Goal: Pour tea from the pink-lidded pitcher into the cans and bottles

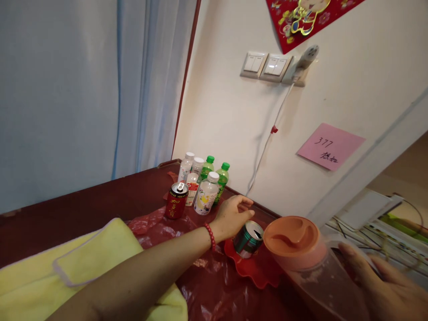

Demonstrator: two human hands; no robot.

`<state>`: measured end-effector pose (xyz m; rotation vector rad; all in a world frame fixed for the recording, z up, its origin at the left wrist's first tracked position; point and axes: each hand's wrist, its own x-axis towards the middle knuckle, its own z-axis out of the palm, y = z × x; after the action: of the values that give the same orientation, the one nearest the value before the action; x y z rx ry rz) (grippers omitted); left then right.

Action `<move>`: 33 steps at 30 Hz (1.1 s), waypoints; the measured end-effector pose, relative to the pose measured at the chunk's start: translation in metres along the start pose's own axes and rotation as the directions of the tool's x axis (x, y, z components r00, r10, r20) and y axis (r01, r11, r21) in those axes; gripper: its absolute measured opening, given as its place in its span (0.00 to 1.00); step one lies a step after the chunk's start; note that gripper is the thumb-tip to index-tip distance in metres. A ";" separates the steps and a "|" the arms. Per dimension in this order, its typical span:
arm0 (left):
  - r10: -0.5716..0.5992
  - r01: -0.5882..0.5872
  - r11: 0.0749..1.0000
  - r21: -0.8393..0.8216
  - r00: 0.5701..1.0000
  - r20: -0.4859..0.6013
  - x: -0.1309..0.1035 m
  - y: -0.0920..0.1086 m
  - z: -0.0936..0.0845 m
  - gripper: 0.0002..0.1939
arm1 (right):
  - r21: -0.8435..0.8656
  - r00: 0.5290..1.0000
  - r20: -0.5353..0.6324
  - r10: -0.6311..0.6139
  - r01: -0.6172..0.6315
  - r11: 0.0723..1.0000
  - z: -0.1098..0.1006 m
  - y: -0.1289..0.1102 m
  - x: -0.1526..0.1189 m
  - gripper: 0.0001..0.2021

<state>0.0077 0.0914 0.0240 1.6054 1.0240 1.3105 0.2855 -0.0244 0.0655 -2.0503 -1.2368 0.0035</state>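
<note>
My left hand, with a red bead bracelet at the wrist, hangs beside a green can. Its fingers are loosely bent and apart, holding nothing; I cannot tell whether they touch the can. That can stands on a red plate with a wavy rim, its top opened. At the right, my right hand grips the handle of a clear plastic pitcher with an orange lid. The pitcher is tilted and hides part of the plate.
Several bottles, one a white-capped bottle, stand by the wall behind a red can. Yellow cloth and crumpled red plastic sheeting cover parts of the dark red table. A white cord hangs down the wall.
</note>
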 end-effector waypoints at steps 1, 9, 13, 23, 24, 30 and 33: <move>0.002 -0.002 1.000 0.000 1.000 0.000 0.000 0.000 0.000 0.12 | 0.000 1.000 -0.006 0.000 0.000 1.000 0.000 0.000 0.000 0.28; -0.002 0.002 1.000 0.009 1.000 -0.002 0.000 0.001 -0.001 0.12 | 0.024 1.000 -0.008 -0.003 0.003 1.000 0.002 0.000 0.001 0.28; -0.006 0.006 1.000 0.000 1.000 0.000 -0.001 0.002 -0.001 0.12 | 0.013 1.000 0.001 0.003 -0.003 1.000 0.002 0.000 0.001 0.28; -0.006 0.006 1.000 0.003 1.000 -0.001 0.000 0.001 0.000 0.12 | 0.001 1.000 -0.013 0.002 -0.002 1.000 0.002 -0.001 0.000 0.28; -0.006 0.006 1.000 0.002 1.000 -0.001 0.000 0.002 0.000 0.12 | -0.001 1.000 -0.015 -0.002 0.002 1.000 0.002 -0.002 0.000 0.28; -0.004 0.004 1.000 0.009 1.000 0.001 0.000 0.001 -0.001 0.12 | -0.009 1.000 -0.011 0.000 0.000 1.000 0.002 0.000 0.001 0.28; 0.002 -0.002 1.000 0.005 1.000 0.002 0.000 0.000 -0.001 0.12 | -0.004 1.000 0.003 -0.002 0.002 1.000 0.003 0.002 0.002 0.28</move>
<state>0.0067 0.0916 0.0240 1.6121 1.0255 1.3084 0.2870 -0.0223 0.0629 -2.0527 -1.2418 0.0034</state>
